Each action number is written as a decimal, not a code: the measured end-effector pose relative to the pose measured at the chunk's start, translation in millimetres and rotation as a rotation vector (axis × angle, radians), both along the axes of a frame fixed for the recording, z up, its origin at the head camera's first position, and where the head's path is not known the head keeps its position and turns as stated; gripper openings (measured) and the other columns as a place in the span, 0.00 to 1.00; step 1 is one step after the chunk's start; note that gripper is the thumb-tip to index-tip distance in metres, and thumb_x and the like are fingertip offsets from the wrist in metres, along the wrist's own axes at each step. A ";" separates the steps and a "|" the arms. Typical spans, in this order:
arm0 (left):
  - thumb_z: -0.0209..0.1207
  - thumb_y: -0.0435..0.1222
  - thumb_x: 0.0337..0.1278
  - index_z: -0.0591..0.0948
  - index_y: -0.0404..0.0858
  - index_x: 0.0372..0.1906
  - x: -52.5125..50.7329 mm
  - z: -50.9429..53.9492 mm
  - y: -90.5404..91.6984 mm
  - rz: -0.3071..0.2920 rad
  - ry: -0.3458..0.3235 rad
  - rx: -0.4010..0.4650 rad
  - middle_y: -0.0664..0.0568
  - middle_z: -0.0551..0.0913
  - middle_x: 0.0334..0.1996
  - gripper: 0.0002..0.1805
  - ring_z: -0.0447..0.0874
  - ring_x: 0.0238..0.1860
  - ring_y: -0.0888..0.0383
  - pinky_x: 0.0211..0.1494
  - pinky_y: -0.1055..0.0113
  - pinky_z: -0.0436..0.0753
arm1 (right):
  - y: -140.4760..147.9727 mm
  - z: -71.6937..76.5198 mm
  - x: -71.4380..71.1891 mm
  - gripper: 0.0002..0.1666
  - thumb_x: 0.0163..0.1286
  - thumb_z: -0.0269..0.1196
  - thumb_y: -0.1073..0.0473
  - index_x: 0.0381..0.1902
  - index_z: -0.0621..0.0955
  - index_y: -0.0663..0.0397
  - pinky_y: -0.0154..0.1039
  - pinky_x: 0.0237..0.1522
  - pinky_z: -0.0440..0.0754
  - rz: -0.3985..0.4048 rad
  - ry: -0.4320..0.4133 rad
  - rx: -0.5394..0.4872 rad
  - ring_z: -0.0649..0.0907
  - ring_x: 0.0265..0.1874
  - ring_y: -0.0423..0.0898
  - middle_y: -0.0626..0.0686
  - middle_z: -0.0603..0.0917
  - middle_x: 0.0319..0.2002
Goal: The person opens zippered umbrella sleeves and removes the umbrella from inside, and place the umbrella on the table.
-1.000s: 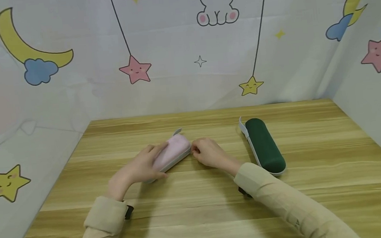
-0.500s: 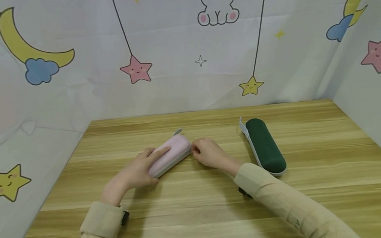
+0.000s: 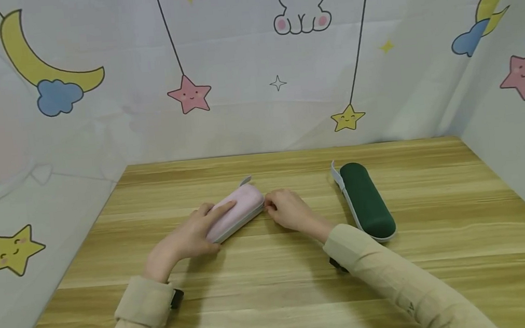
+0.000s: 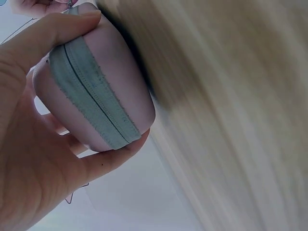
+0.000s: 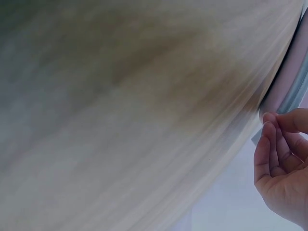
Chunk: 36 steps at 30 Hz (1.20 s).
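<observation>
A pink zippered glasses case [image 3: 243, 201] lies slantwise on the wooden table, left of centre, with a small grey tab at its far end. My left hand [image 3: 188, 238] grips its near end, thumb on one side and fingers round the other. In the left wrist view the grey zipper band [image 4: 91, 91] runs closed across that end. At the case's right end, my right hand [image 3: 290, 211] has thumb and fingertips together. They pinch the zipper pull [image 4: 70, 3], mostly hidden by the fingers.
A dark green glasses case [image 3: 366, 199] with a light grey strap [image 3: 337, 178] lies to the right, beyond the right forearm. White fabric [image 3: 240, 124] printed with stars and moons stands behind the wooden table [image 3: 274, 298] and along both sides.
My left hand has slid back along the pink case toward its near end, uncovering more of the top. The right hand and both cases have stayed in place.
</observation>
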<state>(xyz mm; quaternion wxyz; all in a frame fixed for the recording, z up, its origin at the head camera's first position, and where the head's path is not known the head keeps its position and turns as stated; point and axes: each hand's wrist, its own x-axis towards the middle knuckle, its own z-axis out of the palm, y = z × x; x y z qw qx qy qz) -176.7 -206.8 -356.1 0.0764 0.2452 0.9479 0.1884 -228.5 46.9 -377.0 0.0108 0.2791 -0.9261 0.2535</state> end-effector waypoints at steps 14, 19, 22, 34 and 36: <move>0.70 0.33 0.44 0.57 0.50 0.75 0.7 -0.1 3.2 0.008 0.023 -0.007 0.33 0.68 0.61 0.51 0.73 0.54 0.41 0.53 0.45 0.77 | -0.9 0.9 0.8 0.05 0.65 0.62 0.66 0.32 0.85 0.59 0.35 0.32 0.77 0.007 0.014 0.009 0.77 0.26 0.41 0.52 0.85 0.30; 0.70 0.33 0.43 0.58 0.48 0.75 2.1 1.2 5.1 0.014 0.038 -0.002 0.32 0.69 0.60 0.51 0.75 0.52 0.42 0.51 0.46 0.77 | -1.3 1.2 1.0 0.05 0.65 0.61 0.67 0.33 0.85 0.59 0.35 0.32 0.78 0.010 0.016 0.011 0.77 0.27 0.41 0.52 0.85 0.31; 0.70 0.33 0.41 0.59 0.48 0.74 2.5 0.8 6.2 0.022 0.051 -0.001 0.32 0.70 0.58 0.51 0.76 0.49 0.42 0.50 0.46 0.78 | -1.4 0.7 0.4 0.05 0.65 0.62 0.66 0.33 0.85 0.59 0.36 0.33 0.78 0.005 0.014 0.012 0.77 0.27 0.41 0.52 0.85 0.31; 0.69 0.33 0.37 0.59 0.47 0.74 4.2 1.0 12.6 0.054 0.061 -0.002 0.32 0.71 0.56 0.52 0.77 0.46 0.44 0.47 0.48 0.79 | -1.8 -0.5 -0.5 0.05 0.65 0.62 0.67 0.33 0.85 0.59 0.36 0.33 0.78 0.017 0.037 0.007 0.78 0.28 0.41 0.52 0.85 0.31; 0.69 0.33 0.37 0.59 0.47 0.74 4.4 0.6 13.2 0.059 0.055 -0.002 0.32 0.71 0.56 0.52 0.77 0.45 0.44 0.47 0.48 0.79 | -2.1 -0.5 -0.2 0.05 0.65 0.62 0.67 0.32 0.85 0.59 0.36 0.33 0.78 0.021 0.042 0.009 0.78 0.28 0.42 0.52 0.85 0.30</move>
